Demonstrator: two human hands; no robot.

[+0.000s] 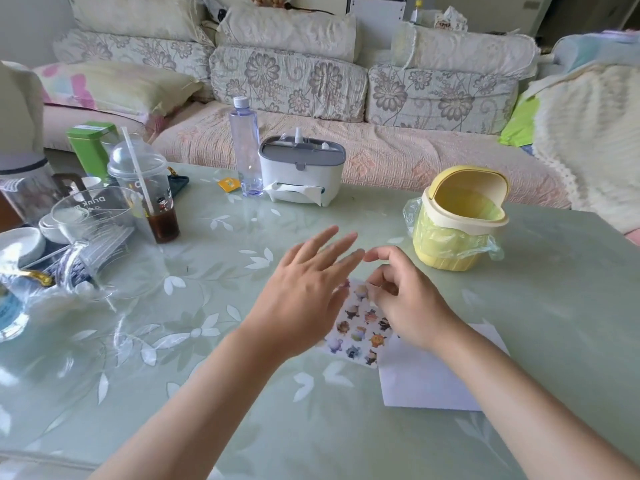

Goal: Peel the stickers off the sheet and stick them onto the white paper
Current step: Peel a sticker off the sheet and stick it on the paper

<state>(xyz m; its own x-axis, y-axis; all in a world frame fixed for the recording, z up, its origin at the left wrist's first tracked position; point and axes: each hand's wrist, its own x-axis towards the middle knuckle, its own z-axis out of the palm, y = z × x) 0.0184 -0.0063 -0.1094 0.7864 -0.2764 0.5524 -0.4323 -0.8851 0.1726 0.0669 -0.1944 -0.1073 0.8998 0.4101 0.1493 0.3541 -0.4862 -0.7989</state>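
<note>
A sticker sheet (pixel 362 327) with several small cartoon stickers lies on the green table, partly under both hands. A white paper (pixel 426 379) lies just right of it, under my right forearm. My left hand (pixel 304 289) hovers over the sheet's left edge with fingers straight and spread. My right hand (pixel 401 292) sits over the sheet's top right part with fingers curled; thumb and fingertips come together at the sheet, where they seem to pinch a sticker. The pinch point itself is hidden by the fingers.
A yellow mini bin (pixel 457 220) with a plastic liner stands behind my right hand. A white tissue box (pixel 301 174) and a clear bottle (pixel 244 147) stand farther back. Cups, bowls and a drink cup (pixel 149 188) crowd the table's left side. A sofa runs behind.
</note>
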